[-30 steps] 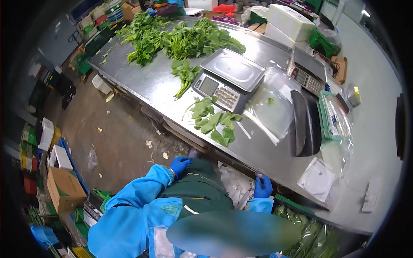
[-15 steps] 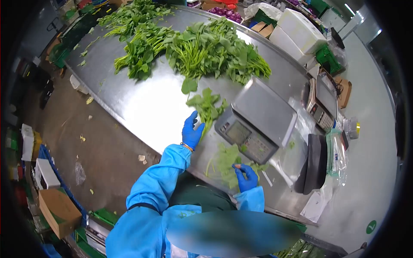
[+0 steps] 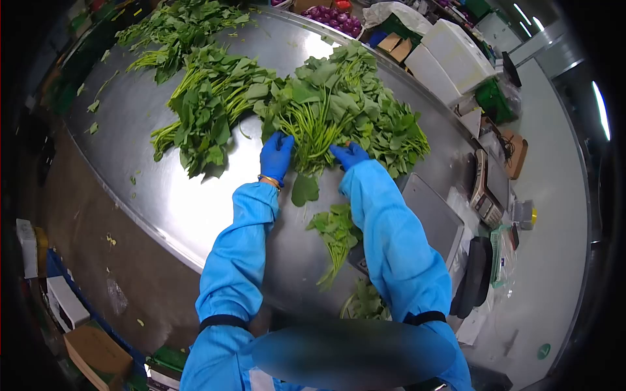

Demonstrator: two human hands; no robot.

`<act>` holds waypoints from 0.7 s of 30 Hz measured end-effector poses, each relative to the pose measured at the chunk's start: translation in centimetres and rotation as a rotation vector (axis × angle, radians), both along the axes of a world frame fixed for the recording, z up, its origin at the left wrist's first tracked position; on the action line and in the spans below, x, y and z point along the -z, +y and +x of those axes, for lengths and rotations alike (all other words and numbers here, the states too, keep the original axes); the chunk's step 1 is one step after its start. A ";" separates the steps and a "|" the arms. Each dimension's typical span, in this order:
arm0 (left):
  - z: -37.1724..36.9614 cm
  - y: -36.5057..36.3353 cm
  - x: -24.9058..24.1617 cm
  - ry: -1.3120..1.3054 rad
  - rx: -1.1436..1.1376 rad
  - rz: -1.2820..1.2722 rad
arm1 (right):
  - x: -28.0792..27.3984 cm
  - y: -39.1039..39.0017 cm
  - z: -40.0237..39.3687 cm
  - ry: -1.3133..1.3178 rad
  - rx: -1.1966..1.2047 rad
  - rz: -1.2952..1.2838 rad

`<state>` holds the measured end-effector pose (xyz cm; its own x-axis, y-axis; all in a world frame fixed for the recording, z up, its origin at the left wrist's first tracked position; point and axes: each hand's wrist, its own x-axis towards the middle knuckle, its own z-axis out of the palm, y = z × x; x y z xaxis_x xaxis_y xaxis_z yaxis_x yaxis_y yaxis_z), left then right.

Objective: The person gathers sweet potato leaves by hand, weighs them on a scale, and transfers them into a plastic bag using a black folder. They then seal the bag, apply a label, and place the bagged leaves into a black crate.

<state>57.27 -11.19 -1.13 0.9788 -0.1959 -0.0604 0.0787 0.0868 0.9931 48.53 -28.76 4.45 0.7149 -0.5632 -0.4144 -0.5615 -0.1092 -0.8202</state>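
My left hand, in a blue glove, is at the left side of a bunch of leafy greens. Its fingertips close in at the stems and leaves there. On the bunch's right side, my right hand, also gloved, has its fingers curled against the stems; a bare fingertip shows through. Leaves hide part of both hands' grip. A single leaf hangs just below the bunch. Nearer to me, a small bunch of greens lies on the metal table, beside my right sleeve.
More greens lie to the left on the metal table. Under my right arm sits a weighing scale, partly covered. Another scale stands farther right, near a black case. White foam boxes stand beyond the table's far edge.
Both hands have moved forward to the large pile of greens, the right one from beside the near scale and loose leaves. The view has shifted toward the pile.
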 end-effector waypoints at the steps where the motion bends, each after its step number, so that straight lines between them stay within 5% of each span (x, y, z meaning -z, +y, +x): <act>1: 1.2 -0.2 -0.4 -0.069 0.023 0.143 | 0.1 -0.4 1.8 0.068 0.038 -0.067; 3: 3.3 -1.2 -0.5 -0.131 0.050 0.285 | 0.5 -0.6 3.9 0.135 0.083 -0.247; 5: 4.7 -2.6 -0.1 -0.121 0.139 -0.090 | 1.0 -0.3 4.4 0.065 0.037 -0.266; 7: 6.2 -2.6 -2.2 -0.162 0.209 0.025 | 1.1 0.0 4.5 0.001 -0.007 -0.281; 10: 8.8 -2.4 -5.3 -0.264 0.626 0.338 | 0.0 0.7 4.8 -0.021 -0.183 -0.517; 11: 9.3 -2.8 -6.7 -0.073 0.789 0.364 | -0.2 1.1 5.1 0.006 -0.172 -0.551; 15: 8.9 -5.2 -5.9 -0.285 0.752 0.334 | 4.5 0.8 8.1 0.120 -0.085 -0.786; 17: 8.2 -4.9 -6.1 -0.323 0.700 0.237 | 5.7 -0.3 8.5 -0.056 -0.068 -0.693; 19: 7.1 -2.9 -8.1 0.194 0.610 -0.100 | 6.7 -1.7 7.8 -0.203 0.130 -0.484; 21: 5.2 -1.4 -7.8 0.159 0.519 -0.063 | 6.4 -3.2 7.0 -0.258 0.181 -0.335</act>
